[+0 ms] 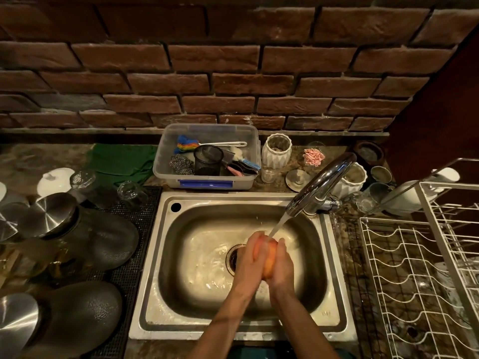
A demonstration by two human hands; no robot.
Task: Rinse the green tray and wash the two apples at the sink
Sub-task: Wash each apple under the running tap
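Both hands are cupping one reddish-orange round apple [267,257] over the stainless steel sink [166,255], right above the drain. Left hand [250,265] and right hand [283,266] are both curling their fingers around it from either side, and water from the curved chrome faucet [324,182] is running straight onto it. Crowding the back edge: a clear plastic tub with a blue latch [207,183] holding scrubbers and brushes, plus a white ribbed ceramic jar [276,151]. A white wire dish rack [420,268] is sitting just right of the sink, and dark pots with shiny steel lids [54,213] are sitting on the left.
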